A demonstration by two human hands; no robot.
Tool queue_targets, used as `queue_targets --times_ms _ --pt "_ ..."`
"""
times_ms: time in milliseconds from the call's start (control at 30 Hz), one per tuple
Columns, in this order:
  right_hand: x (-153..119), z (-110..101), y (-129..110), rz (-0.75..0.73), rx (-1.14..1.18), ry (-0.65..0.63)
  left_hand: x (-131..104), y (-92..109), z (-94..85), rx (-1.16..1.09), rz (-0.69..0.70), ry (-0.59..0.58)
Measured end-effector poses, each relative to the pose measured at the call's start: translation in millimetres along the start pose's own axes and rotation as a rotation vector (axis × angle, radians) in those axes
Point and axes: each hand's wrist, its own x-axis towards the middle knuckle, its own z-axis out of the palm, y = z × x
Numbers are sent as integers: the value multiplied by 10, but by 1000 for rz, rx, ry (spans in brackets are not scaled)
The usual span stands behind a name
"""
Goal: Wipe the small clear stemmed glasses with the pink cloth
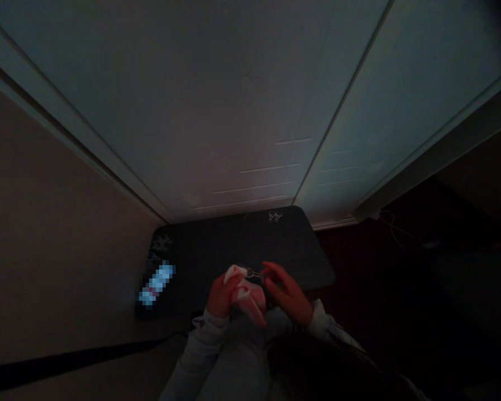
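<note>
A soft pink and white item [250, 301] hangs over my lap, with my left hand [222, 295] closed around its upper left part. From its top, a small metal piece [254, 273] sticks out toward the right. My right hand [288, 292] is at the right end of that metal piece, thumb and index finger close to it. Whether these fingertips grip it is too dark to tell. Both hands are above the near edge of a dark low table [217, 245].
Small shiny metal pieces [275, 216] lie at the table's back edge, and more [161, 243] at its left end. A blurred lit device [156, 285] rests at the left. Behind stands a white panelled door [192, 111]. A white cable [394, 228] runs on the right.
</note>
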Motion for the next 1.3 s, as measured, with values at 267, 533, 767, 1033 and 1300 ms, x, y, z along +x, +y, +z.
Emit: queue_targets --times_ms 267,533,767,1033,1300 --pt "50 46 31 -206 -385 -32 18 -14 -114 7 -5 -28" --pt "53 111 -115 135 -105 -15 -7 39 -131 16 -22 -140" --pt "98 146 16 447 356 -46 -17 0 -6 -30 -39 -181" --pt "29 -18 0 164 294 -9 -27 104 44 34 15 15" --pt "7 -139 16 -137 -242 -74 -111 84 142 32 25 35"
